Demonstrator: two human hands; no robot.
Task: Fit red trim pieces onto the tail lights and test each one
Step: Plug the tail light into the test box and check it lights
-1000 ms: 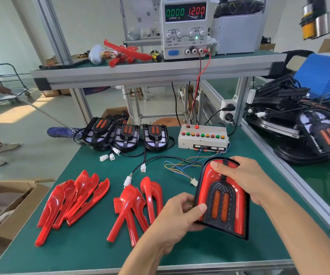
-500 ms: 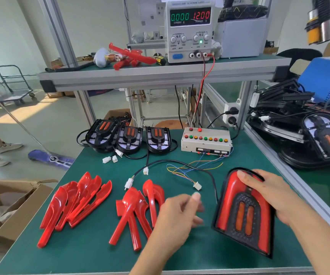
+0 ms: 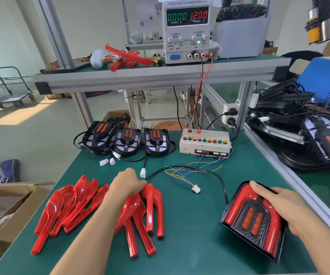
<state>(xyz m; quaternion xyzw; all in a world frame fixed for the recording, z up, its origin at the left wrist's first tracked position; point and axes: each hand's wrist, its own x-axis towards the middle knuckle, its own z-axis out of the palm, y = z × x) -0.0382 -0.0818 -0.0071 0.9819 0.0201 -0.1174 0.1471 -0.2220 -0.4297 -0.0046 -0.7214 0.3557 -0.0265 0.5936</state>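
My right hand (image 3: 279, 207) grips a black tail light (image 3: 253, 219) with red trim fitted. It stands tilted on the green table (image 3: 190, 245) near the right edge. Its black cable (image 3: 220, 180) runs to a white connector (image 3: 142, 172). My left hand (image 3: 127, 185) is down on the middle pile of red trim pieces (image 3: 150, 215), fingers curled over the top of one. A second pile of red trim pieces (image 3: 71, 205) lies to the left. Three bare tail lights (image 3: 127, 139) stand at the back. Coloured wires run from the test box (image 3: 204, 142) to a loose plug (image 3: 196, 189).
A power supply (image 3: 187, 30) on the upper shelf reads 0.000 A and 12.00 V. Stacked tail lights (image 3: 319, 135) fill the bench to the right, past an aluminium rail (image 3: 279, 171). An open cardboard box (image 3: 1, 211) stands at the left. Loose white connectors (image 3: 106, 161) lie near the bare lights.
My left hand let go of the tail light, moved left and came down on the middle trim pile. My right hand carried the tail light right and set it down on the table.
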